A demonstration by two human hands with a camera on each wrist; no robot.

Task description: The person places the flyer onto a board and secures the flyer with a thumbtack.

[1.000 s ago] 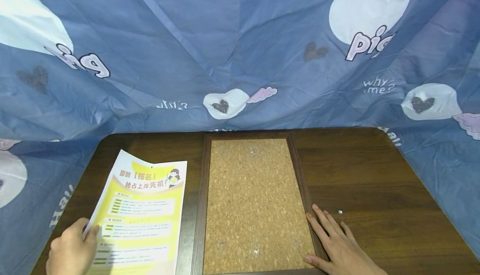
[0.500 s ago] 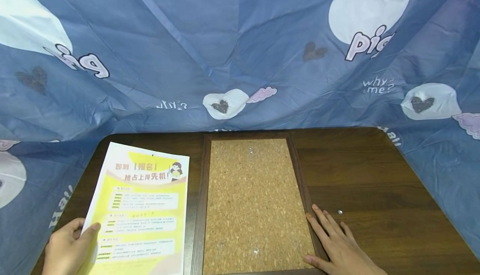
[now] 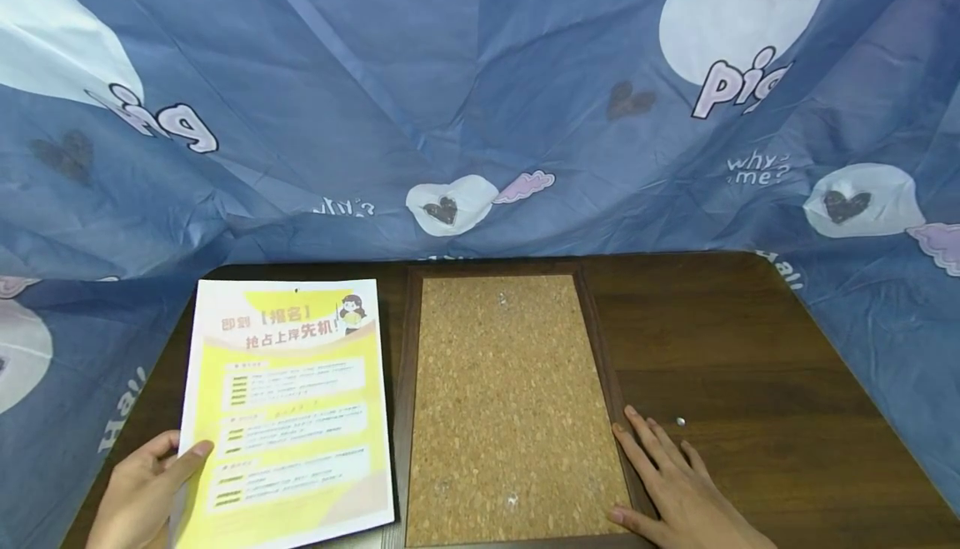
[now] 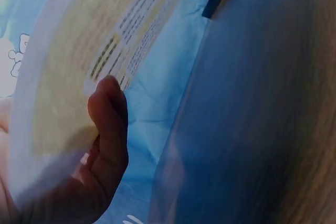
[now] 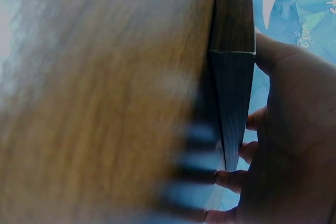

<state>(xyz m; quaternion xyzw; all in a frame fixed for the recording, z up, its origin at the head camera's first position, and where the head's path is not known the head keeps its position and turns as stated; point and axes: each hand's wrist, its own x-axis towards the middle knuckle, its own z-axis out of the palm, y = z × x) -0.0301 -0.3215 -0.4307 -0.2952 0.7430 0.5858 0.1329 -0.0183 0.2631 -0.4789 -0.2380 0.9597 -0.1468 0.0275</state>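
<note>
My left hand (image 3: 153, 482) pinches the left edge of a yellow and white printed flyer (image 3: 292, 432), thumb on the printed side. The flyer is raised at the table's left, with a small dark dot at its top edge. In the left wrist view the sheet (image 4: 68, 66) bends over the fingers. To its right lies a cork board (image 3: 510, 391) in a dark wooden frame (image 3: 600, 341). My right hand (image 3: 678, 478) rests at the frame's lower right with fingers spread, thumb at the cork's corner. The right wrist view shows the frame's side (image 5: 233, 93) beside that hand.
Small clear, shiny pieces (image 3: 512, 499) sit on the cork near its top and bottom. Another small shiny piece (image 3: 681, 421) lies on the dark wooden table (image 3: 750, 349) right of the board. A blue printed cloth (image 3: 480, 99) hangs behind the table.
The left hand has lifted and straightened the flyer, tilting its face more toward the head camera, and its lower edge now shows. The right hand and the board have not moved.
</note>
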